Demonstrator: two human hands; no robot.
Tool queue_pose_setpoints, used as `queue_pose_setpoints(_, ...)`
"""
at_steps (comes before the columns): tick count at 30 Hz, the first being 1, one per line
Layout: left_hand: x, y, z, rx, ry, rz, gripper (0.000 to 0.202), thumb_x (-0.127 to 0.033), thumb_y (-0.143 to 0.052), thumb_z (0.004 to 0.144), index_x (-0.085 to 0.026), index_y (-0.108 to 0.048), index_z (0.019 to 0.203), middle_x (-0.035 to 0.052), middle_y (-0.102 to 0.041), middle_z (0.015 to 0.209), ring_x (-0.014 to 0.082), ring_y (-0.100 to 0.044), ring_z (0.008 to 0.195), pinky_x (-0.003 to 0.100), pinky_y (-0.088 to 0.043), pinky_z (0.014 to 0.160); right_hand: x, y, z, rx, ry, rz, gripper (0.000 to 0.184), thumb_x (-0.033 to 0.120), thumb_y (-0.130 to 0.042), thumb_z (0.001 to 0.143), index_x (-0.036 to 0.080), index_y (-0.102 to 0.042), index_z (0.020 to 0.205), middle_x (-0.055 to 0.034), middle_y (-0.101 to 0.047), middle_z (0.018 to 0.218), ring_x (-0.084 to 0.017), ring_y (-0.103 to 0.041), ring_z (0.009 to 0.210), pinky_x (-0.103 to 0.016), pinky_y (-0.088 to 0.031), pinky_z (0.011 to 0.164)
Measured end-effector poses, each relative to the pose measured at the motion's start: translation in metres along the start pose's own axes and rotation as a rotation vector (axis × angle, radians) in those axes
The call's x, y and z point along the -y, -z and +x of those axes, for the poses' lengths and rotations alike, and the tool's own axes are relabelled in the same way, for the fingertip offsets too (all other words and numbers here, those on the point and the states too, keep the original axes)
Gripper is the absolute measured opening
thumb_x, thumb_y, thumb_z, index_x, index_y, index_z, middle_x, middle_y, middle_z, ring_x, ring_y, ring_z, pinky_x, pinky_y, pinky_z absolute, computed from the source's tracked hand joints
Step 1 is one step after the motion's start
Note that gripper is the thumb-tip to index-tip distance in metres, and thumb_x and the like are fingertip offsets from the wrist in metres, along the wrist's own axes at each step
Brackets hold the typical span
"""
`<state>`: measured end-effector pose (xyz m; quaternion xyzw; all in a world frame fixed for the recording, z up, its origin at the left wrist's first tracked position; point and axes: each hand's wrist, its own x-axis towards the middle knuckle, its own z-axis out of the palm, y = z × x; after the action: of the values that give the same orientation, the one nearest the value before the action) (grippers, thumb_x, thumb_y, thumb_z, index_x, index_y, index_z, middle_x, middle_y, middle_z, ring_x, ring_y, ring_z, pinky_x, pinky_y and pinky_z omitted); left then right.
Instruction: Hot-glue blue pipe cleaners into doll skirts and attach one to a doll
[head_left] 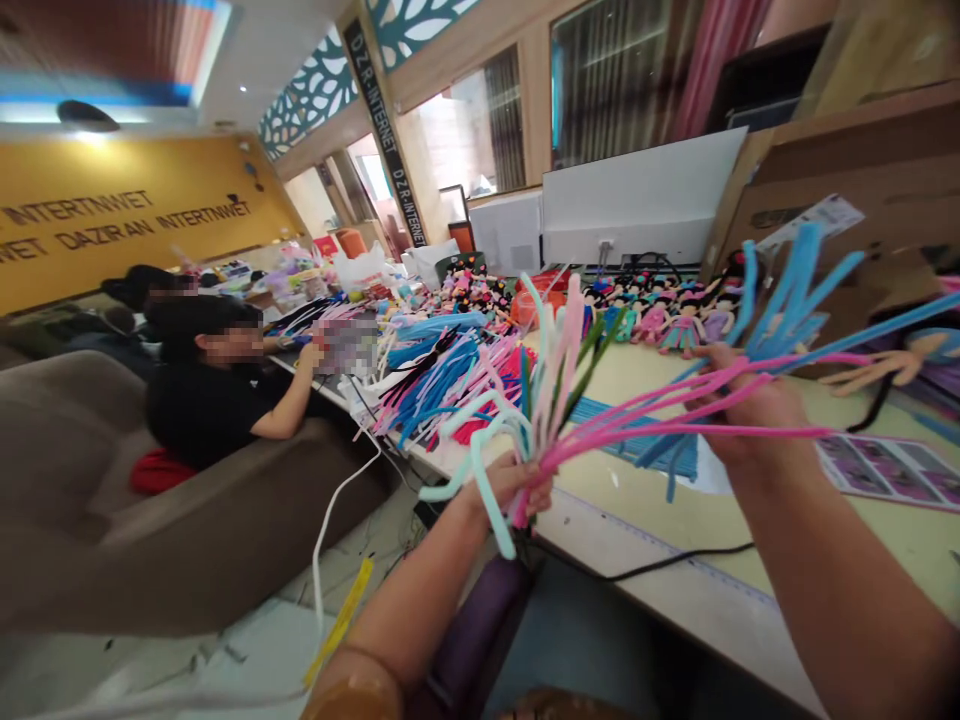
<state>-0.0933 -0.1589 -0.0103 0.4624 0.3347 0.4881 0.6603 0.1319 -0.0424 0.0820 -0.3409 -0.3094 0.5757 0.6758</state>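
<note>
My left hand [517, 485] is closed round the base of a bunch of pipe cleaners [555, 385] in pink, pale blue, white and green, which fan upward. Long pink stems [660, 405] run from that bunch across to my right hand [754, 415]. That hand is closed on the pink stems together with a spray of blue pipe cleaners [787, 300] that sticks up and to the right. Both hands are raised above the near edge of a yellow-green table [645, 500].
Heaps of coloured pipe cleaners [442, 375] and a row of small dolls [660, 315] cover the table's far side. A black cable [660, 565] lies along the front edge. A person in black [217, 400] sits on a brown sofa [112, 520] at left. Cardboard boxes [862, 180] stand at right.
</note>
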Motion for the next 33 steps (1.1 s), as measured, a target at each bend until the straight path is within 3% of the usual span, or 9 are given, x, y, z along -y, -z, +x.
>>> queue_pose_setpoints(2, -0.029, 0.029, -0.003, -0.304, -0.133, 0.257, 0.049, -0.062, -0.067, 0.070, -0.018, -0.047, 0.076, -0.0070, -0.042, 0.050, 0.0064, -0.041, 0.039, 0.021, -0.032, 0.042, 0.008, 0.007, 0.005, -0.047, 0.027, 0.043, 0.016, 0.013, -0.071, 0.065, 0.016, -0.056, 0.064, 0.0053, -0.050, 0.054, -0.004, -0.034, 0.038, -0.019, -0.021, 0.036)
queue_pose_setpoints(7, -0.112, 0.116, 0.015, -0.606, -0.218, 0.476, 0.034, -0.048, -0.063, 0.080, -0.016, -0.050, 0.079, -0.0028, -0.053, 0.057, 0.0076, -0.048, 0.046, 0.020, -0.035, 0.044, 0.007, 0.024, 0.006, -0.209, -0.076, -0.002, 0.020, 0.013, -0.052, 0.084, 0.018, -0.053, 0.065, 0.0030, -0.050, 0.060, -0.008, -0.045, 0.043, -0.022, -0.032, 0.037)
queue_pose_setpoints(9, -0.131, 0.144, 0.027, -0.908, -0.053, 0.906, 0.031, -0.046, -0.056, 0.085, -0.016, -0.053, 0.092, 0.0016, -0.063, 0.071, 0.0121, -0.057, 0.056, 0.024, -0.045, 0.053, 0.003, 0.027, 0.002, -0.222, -0.164, -0.034, 0.025, 0.017, -0.049, 0.088, 0.018, -0.053, 0.063, 0.0015, -0.052, 0.060, -0.011, -0.052, 0.049, -0.025, -0.044, 0.045)
queue_pose_setpoints(14, -0.129, 0.176, 0.041, -1.080, 0.183, 1.208, 0.045, -0.022, -0.072, 0.069, -0.013, -0.055, 0.110, 0.0182, -0.066, 0.111, 0.0302, -0.063, 0.104, 0.039, -0.048, 0.087, -0.001, 0.029, -0.015, -0.129, -0.245, -0.051, 0.017, 0.020, -0.057, 0.084, 0.018, -0.058, 0.067, -0.0005, -0.054, 0.059, -0.015, -0.060, 0.059, -0.033, -0.054, 0.064)
queue_pose_setpoints(18, -0.103, 0.162, 0.045, -1.150, 0.216, 1.387, 0.050, -0.021, -0.064, 0.076, -0.015, -0.050, 0.124, 0.0222, -0.049, 0.137, 0.0372, -0.042, 0.131, 0.051, -0.037, 0.102, -0.001, 0.033, -0.024, 0.053, -0.217, -0.091, 0.015, 0.023, -0.075, 0.071, 0.018, -0.062, 0.078, 0.0047, -0.045, 0.053, -0.009, -0.048, 0.048, -0.023, -0.047, 0.049)
queue_pose_setpoints(20, -0.086, 0.142, 0.050, -1.079, 0.110, 1.592, 0.048, -0.026, -0.056, 0.084, -0.018, -0.046, 0.130, 0.0183, -0.046, 0.141, 0.0342, -0.036, 0.134, 0.051, -0.034, 0.106, -0.003, 0.034, -0.028, 0.155, -0.242, -0.138, 0.025, 0.030, -0.078, 0.069, 0.019, -0.062, 0.083, 0.0077, -0.040, 0.052, -0.006, -0.037, 0.042, -0.019, -0.039, 0.040)
queue_pose_setpoints(24, -0.048, 0.098, 0.061, -0.405, -0.140, 1.940, 0.032, -0.033, -0.049, 0.090, -0.022, -0.058, 0.119, 0.0101, -0.056, 0.131, 0.0284, -0.044, 0.126, 0.046, -0.033, 0.107, -0.011, 0.032, -0.037, 0.294, -0.344, -0.258, 0.038, 0.044, -0.074, 0.071, 0.021, -0.059, 0.097, 0.0081, -0.043, 0.056, -0.007, -0.037, 0.043, -0.021, -0.038, 0.039)
queue_pose_setpoints(26, -0.033, 0.086, 0.064, -0.222, -0.158, 1.966, 0.028, -0.032, -0.051, 0.088, -0.024, -0.062, 0.113, 0.0076, -0.058, 0.129, 0.0291, -0.045, 0.125, 0.048, -0.031, 0.107, -0.016, 0.032, -0.042, 0.335, -0.385, -0.295, 0.041, 0.045, -0.072, 0.072, 0.021, -0.057, 0.101, 0.0083, -0.044, 0.058, -0.007, -0.039, 0.044, -0.021, -0.038, 0.039)
queue_pose_setpoints(33, -0.030, 0.113, 0.059, -0.272, -0.115, 1.939, 0.020, -0.017, -0.052, 0.085, -0.019, -0.065, 0.099, 0.0105, -0.062, 0.124, 0.0318, -0.046, 0.124, 0.053, -0.029, 0.107, -0.022, 0.039, -0.051, 0.363, -0.404, -0.335, 0.044, 0.042, -0.072, 0.071, 0.019, -0.052, 0.102, 0.0099, -0.041, 0.053, -0.007, -0.038, 0.042, -0.021, -0.037, 0.040)
